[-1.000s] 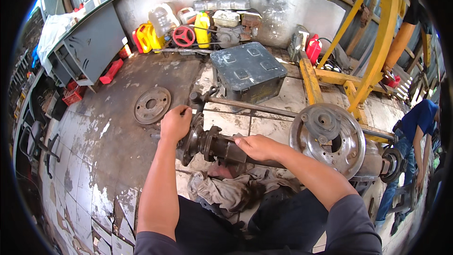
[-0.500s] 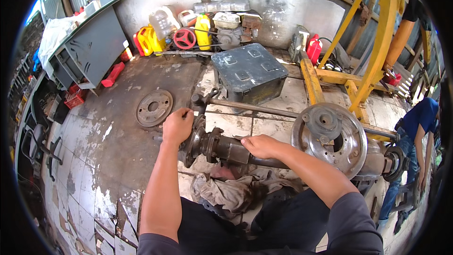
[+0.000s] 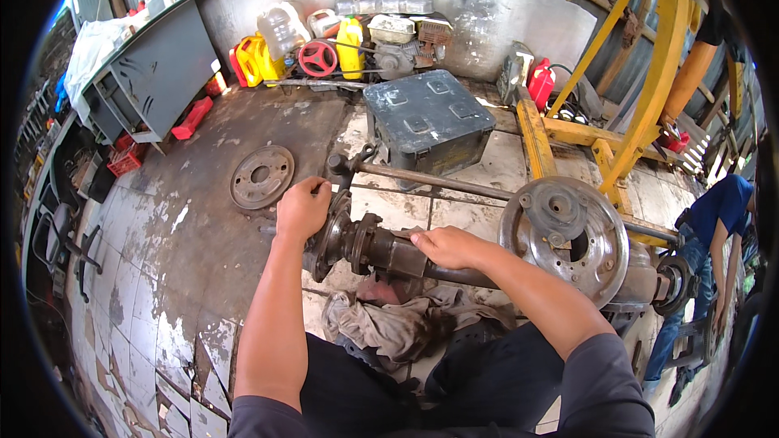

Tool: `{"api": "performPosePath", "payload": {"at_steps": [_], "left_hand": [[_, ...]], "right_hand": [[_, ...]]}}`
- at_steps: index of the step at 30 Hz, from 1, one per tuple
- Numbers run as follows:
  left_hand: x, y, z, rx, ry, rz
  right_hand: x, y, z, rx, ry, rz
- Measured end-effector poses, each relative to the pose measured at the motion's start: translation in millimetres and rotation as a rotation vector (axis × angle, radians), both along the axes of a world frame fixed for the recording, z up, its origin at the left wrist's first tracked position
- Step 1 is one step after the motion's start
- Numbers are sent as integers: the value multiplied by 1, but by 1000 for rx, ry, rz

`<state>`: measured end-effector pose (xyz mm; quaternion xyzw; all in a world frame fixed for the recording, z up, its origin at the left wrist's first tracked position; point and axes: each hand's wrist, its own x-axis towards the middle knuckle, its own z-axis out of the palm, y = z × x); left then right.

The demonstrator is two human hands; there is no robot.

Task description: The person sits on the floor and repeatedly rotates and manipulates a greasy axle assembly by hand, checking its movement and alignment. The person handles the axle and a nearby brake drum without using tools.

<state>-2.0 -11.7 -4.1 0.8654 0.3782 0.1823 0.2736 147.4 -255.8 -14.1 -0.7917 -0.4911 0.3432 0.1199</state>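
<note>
Right hand (image 3: 450, 247) shifted slightly rightward along axle tube (image 3: 405, 259), grip unclear; left hand (image 3: 302, 209) clenched

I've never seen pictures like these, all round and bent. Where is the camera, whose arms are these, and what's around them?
No robot here: a person works bare-handed. The camera sits on their head, looking down; its fisheye lens bends straight edges.

The bare right hand rests on a long, dark, greasy metal axle. The bare left hand is curled at its round flanged end; whatever it may hold is hidden.

On the worn, white-tiled floor lie a flat, brown metal disc with a central hole and a crumpled grey cloth. A dark grey lidded box stands beyond.
</note>
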Motion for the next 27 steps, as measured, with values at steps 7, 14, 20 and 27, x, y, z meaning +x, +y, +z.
{"api": "performPosePath", "payload": {"at_steps": [7, 14, 20, 27], "left_hand": [[0, 0, -2, 21, 9, 14], [0, 1, -3, 11, 3, 13], [0, -1, 0, -1, -22, -11], [0, 1, -3, 11, -22, -1]], "right_hand": [[-6, -1, 8, 34, 51, -9], [-4, -3, -7, 68, -10, -22], [7, -1, -9, -34, -4, -38], [4, -1, -4, -11, 14, -13]]}}
